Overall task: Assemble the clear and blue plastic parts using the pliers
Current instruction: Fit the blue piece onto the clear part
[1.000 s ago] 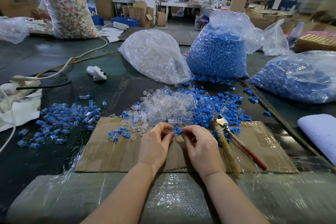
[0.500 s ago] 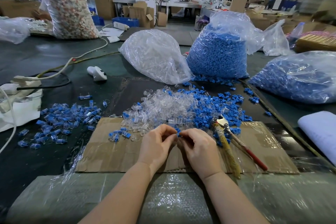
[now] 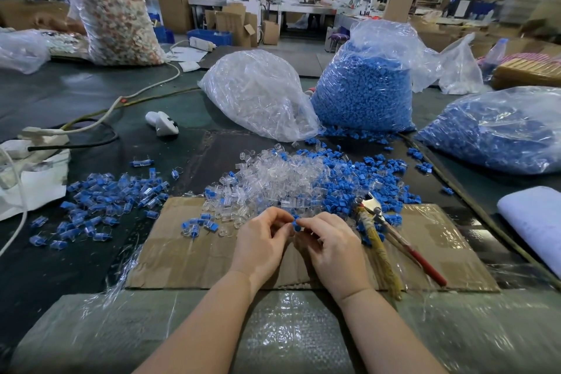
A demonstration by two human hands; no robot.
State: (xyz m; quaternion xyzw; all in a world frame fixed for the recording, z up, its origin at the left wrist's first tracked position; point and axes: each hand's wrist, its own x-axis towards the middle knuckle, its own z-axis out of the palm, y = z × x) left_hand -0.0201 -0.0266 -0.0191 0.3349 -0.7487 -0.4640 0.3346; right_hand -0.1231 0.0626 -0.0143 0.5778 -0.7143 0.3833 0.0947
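Matt brown cardboard sheet point(image 3: 194, 255) under glossy clear plastic parts point(image 3: 273, 179); pliers point(image 3: 372, 206) have shiny metal jaws.

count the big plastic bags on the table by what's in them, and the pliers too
Bags of blue parts: 2, one upright and one lying at the right
Bag of clear parts: 1
Bag of mixed pale and orange parts: 1
Pliers: 1, lying on the cardboard
Total: 5
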